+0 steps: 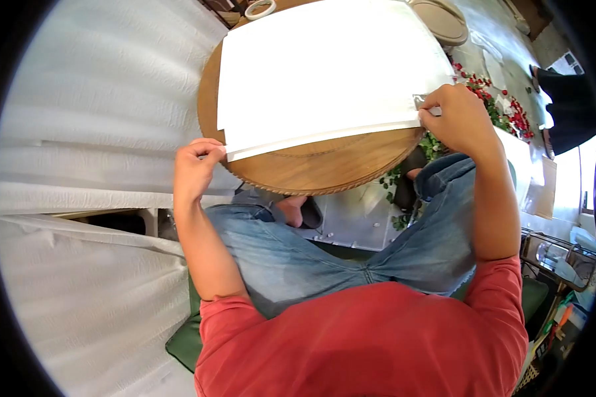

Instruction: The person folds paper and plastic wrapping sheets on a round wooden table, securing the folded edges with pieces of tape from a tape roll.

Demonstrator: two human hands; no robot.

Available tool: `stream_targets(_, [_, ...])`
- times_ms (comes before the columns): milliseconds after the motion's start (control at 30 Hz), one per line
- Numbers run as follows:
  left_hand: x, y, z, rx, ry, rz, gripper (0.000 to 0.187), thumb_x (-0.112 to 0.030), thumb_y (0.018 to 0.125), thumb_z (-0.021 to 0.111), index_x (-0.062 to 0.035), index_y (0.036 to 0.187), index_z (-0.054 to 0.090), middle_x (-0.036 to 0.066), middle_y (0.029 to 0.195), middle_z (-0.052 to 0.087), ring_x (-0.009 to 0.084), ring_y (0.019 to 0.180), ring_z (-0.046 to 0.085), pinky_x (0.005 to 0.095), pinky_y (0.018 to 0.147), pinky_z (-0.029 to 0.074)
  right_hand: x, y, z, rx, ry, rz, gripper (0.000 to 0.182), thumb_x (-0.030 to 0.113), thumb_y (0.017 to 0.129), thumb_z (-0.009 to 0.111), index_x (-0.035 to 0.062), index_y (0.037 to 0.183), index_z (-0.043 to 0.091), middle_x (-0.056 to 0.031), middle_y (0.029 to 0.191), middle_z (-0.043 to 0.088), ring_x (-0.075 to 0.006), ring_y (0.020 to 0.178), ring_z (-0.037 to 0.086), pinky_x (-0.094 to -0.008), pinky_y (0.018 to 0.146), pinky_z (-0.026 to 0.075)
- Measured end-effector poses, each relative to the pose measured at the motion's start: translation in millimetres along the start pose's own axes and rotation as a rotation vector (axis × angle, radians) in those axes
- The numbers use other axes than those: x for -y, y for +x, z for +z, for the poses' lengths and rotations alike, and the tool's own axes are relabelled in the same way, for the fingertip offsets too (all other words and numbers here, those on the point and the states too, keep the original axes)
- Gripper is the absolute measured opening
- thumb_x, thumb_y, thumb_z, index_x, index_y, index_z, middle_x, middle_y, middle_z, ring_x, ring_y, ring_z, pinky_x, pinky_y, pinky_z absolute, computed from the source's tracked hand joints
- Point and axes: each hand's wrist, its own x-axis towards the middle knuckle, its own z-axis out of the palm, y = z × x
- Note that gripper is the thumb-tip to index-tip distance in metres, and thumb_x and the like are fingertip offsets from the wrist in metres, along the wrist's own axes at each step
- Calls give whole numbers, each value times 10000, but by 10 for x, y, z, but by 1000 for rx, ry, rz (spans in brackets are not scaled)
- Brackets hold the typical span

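Observation:
A large white sheet (324,66) lies over a round wooden table (324,162). Along its near edge runs a narrow white strip (311,135), with each of my hands at one end. My left hand (195,169) pinches the strip's left end between thumb and fingers, just off the table's left rim. At the other end, my right hand (458,118) is closed in a pinch on the strip's right corner. A small clear, shiny piece shows beside the right fingertips.
A roll of tape (259,8) lies at the table's far left. Red flowers with green leaves (496,106) stand right of the table, near a beige round seat (440,21). White cloth (112,119) hangs on the left. Another person's dark clothing (571,109) shows at far right.

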Motion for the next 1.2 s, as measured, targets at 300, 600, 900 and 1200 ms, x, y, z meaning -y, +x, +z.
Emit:
stream_targets(300, [91,-22,151,-14,300,-54,162,-101,843,818,56,857,780,105,823,674,192,746,631,346,692,505,69,4,39,15,-90,24,185,171,871,740,27,947,828,-206,905,776,-390,883,752,-469,844,600])
stream_targets(600, [73,-22,174,-21,348,-65,152,-77,852,801,71,853,763,110,886,697,194,773,637,349,702,502,121,24,203,-42,-158,-40,160,144,863,709,20,882,808,-223,870,761,-411,804,749,-495,766,605])
stream_targets(900, [3,-46,253,-90,449,-33,122,-51,823,785,71,829,771,153,898,763,247,803,722,364,736,562,205,78,226,8,-246,-10,184,119,877,655,-22,836,766,-259,861,749,-433,804,751,-519,772,607])
stream_targets(1200, [-52,-77,315,-123,545,22,111,-47,821,774,63,815,767,164,868,759,279,786,735,381,726,571,253,112,214,91,-302,22,164,107,881,657,-19,911,757,-250,931,761,-416,882,763,-507,815,610])
